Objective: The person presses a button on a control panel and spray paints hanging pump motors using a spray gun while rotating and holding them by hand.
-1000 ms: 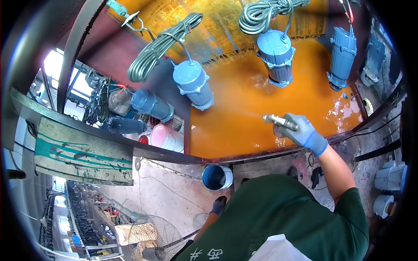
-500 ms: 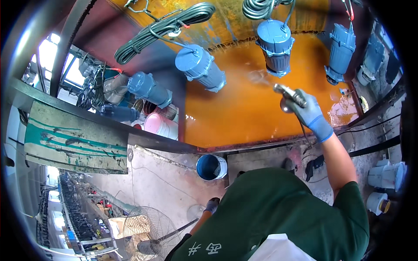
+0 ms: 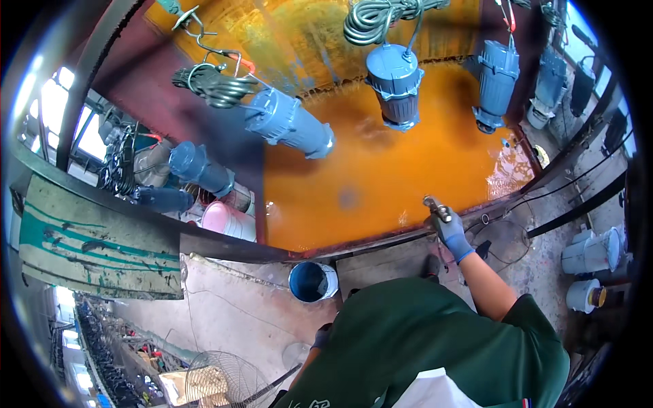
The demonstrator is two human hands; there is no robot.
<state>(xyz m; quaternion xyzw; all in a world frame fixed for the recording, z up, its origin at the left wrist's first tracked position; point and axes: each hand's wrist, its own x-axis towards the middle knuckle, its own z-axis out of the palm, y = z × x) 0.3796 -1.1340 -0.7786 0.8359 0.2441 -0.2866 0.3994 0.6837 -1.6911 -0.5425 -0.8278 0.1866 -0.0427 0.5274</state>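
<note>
My right hand point(image 3: 450, 235), in a blue and grey glove, is closed round a metal spray gun point(image 3: 439, 211) at the near edge of the orange-coated booth. The gun's nozzle points away from me. Beyond it hang blue submersible pumps: one point(image 3: 393, 85) in the middle, one point(image 3: 289, 122) tilted to the left, and one point(image 3: 496, 85) to the right. Coiled dark cables point(image 3: 216, 87) hang with them. My left hand point(image 3: 322, 335), in a dark glove, is low beside my body; its fingers are mostly hidden.
A blue-stained bucket point(image 3: 313, 281) stands on the floor before the booth's rim. A paint-streaked board point(image 3: 102, 238) is at left, a wire fan point(image 3: 224, 381) below it. More pumps point(image 3: 201, 168) and a pink-topped bucket point(image 3: 228, 219) are at far left; grey buckets point(image 3: 590, 251) stand right.
My right hand has drawn back toward me with the spray gun, away from the pumps. The left-centre pump and its cable coil have turned. The whole view has shifted, moving the pumps leftward.
</note>
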